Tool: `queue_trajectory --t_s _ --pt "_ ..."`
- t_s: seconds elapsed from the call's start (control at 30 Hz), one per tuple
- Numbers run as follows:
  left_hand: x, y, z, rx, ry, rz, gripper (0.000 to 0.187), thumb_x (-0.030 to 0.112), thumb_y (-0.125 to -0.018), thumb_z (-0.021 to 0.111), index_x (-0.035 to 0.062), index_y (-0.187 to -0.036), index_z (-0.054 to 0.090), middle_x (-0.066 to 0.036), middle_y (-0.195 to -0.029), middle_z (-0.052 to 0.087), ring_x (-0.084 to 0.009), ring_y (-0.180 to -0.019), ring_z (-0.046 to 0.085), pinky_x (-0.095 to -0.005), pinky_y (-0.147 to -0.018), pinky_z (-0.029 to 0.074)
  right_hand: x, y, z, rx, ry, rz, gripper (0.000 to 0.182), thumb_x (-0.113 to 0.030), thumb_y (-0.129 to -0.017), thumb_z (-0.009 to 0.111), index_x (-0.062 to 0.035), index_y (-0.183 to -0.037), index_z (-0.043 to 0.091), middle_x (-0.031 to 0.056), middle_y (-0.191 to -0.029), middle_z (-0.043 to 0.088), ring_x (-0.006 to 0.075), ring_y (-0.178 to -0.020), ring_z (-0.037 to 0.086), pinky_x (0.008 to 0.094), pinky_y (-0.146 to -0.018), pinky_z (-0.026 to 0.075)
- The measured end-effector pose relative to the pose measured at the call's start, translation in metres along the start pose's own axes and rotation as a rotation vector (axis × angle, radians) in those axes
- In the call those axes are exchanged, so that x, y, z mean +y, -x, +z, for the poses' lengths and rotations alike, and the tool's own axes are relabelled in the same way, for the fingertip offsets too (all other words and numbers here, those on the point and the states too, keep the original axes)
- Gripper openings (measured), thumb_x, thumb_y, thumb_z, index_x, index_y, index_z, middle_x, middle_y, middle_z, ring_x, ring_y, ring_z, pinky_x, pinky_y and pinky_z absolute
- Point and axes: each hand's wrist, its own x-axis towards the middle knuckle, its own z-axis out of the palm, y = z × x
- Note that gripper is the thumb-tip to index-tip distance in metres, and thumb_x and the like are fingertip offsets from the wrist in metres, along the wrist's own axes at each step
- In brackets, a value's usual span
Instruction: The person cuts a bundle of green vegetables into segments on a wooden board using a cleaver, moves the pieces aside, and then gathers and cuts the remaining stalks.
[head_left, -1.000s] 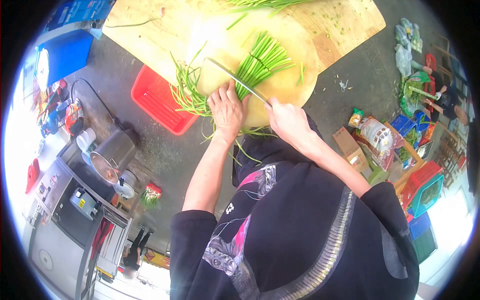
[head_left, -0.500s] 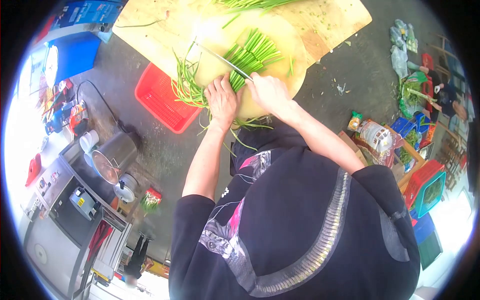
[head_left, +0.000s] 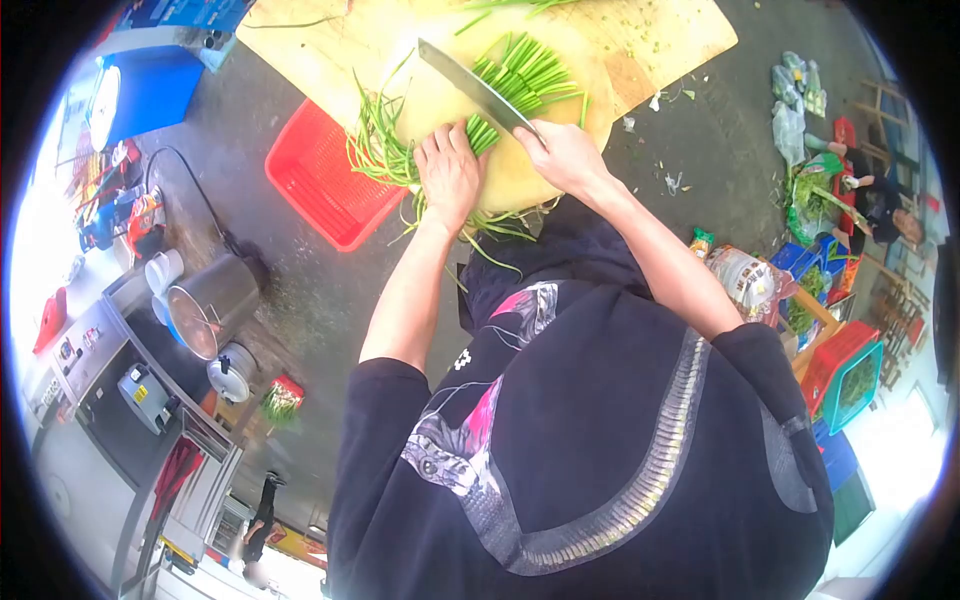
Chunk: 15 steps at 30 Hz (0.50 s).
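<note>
Seemingly light and limp, the green stalks [head_left: 520,75] lie bunched on the round chopping board [head_left: 590,110], pinned by the flattened left hand [head_left: 450,175] while the right hand [head_left: 565,155] grips the cleaver [head_left: 475,85].

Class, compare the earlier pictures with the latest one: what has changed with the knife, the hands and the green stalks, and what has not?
The knife in the right hand has swung up: its broad blade now shows tilted above the stalks, where earlier it lay edge-on across them. Nothing was picked up or let go. The left hand still presses the bundle on the round board, and the red basket stays beside it.
</note>
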Motion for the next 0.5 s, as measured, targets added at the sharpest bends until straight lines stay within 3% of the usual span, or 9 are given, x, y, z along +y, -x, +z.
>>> queue_trajectory --t_s 0.13,0.3,0.37,0.43,0.5 --pt "-0.001 -0.005 0.001 0.012 -0.005 -0.002 0.068 0.043 -0.095 0.08 0.0033 -0.146 0.056 -0.017 -0.131 0.063 -0.0378 -0.123 0.058 -0.054 -0.107 0.042 0.002 0.031 -0.022 -0.018 -0.177 0.072 0.039 -0.042 -0.108 0.062 -0.0078 -0.113 0.08 0.0214 -0.083 0.074 0.0377 -0.07 0.072 0.0469 -0.069 0.055" --pt "0.003 -0.002 0.001 -0.005 -0.007 -0.024 0.069 0.044 -0.095 0.08 0.0035 -0.146 0.057 -0.016 -0.132 0.063 -0.0373 -0.125 0.058 -0.0538 -0.108 0.042 0.052 0.06 -0.089 0.216 -0.021 0.05 0.036 -0.038 -0.106 0.07 -0.009 -0.124 0.079 0.0197 -0.082 0.075 0.0303 -0.067 0.071 0.0393 -0.064 0.054" --pt "0.002 -0.003 0.002 0.004 -0.023 -0.018 0.071 0.045 -0.094 0.081 0.0036 -0.146 0.057 -0.016 -0.133 0.063 -0.0372 -0.125 0.057 -0.0536 -0.108 0.042 0.079 0.061 -0.119 0.295 0.233 0.154 0.041 -0.041 -0.107 0.067 -0.0097 -0.131 0.077 0.0183 -0.092 0.079 0.0333 -0.076 0.076 0.0422 -0.07 0.058" --pt "0.003 -0.002 0.002 -0.011 -0.036 -0.024 0.072 0.045 -0.094 0.081 0.004 -0.147 0.056 -0.016 -0.133 0.062 -0.0363 -0.126 0.057 -0.0529 -0.109 0.041 0.117 0.057 -0.136 0.481 0.407 -0.006 0.044 -0.043 -0.108 0.063 -0.013 -0.137 0.074 0.0175 -0.103 0.081 0.0372 -0.087 0.078 0.0468 -0.076 0.061" --pt "0.003 -0.002 0.002 -0.039 -0.046 -0.035 0.073 0.043 -0.093 0.081 0.0048 -0.149 0.055 -0.015 -0.134 0.061 -0.0347 -0.128 0.056 -0.0516 -0.11 0.04 0.158 0.049 -0.141 0.488 0.514 0.073 0.045 -0.042 -0.111 0.057 -0.0127 -0.143 0.07 0.0171 -0.109 0.079 0.0412 -0.093 0.077 0.0517 -0.08 0.062"
